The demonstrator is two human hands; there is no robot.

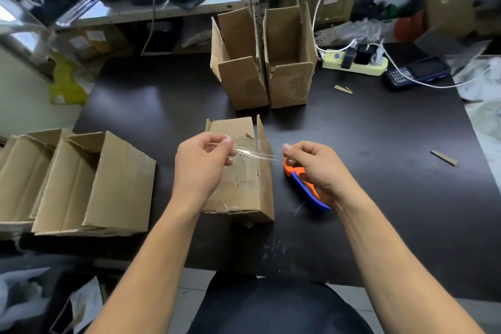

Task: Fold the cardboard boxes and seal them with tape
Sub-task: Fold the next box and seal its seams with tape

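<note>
- A strip of clear tape (254, 154) is stretched between two hands above a cardboard box (244, 171) lying on its side at the near middle of the dark table (151, 116).
- The left hand (203, 163) pinches one end between thumb and fingertips; the right hand (311, 163) pinches the other end, its fingers curled — neither is spread wide.
- An orange-and-blue tape cutter (303, 187) lies on the table just beside the box, partly under the right hand.
- To seal well, the strip should probably be kept taut and level, centred over the flap seam, lowered flat and pressed from the middle outward — slack could let it curl and stick to itself.
- Two open boxes (265, 62) stand upright farther back, touching each other; larger open boxes (89, 184) sit at the left edge.
- A power strip (355, 61) with chargers and a dark handheld scanner (417, 72) lie at the far right.
- Handwriting on the shelf and print on packaging are too blurred to read; no brand is legible.
</note>
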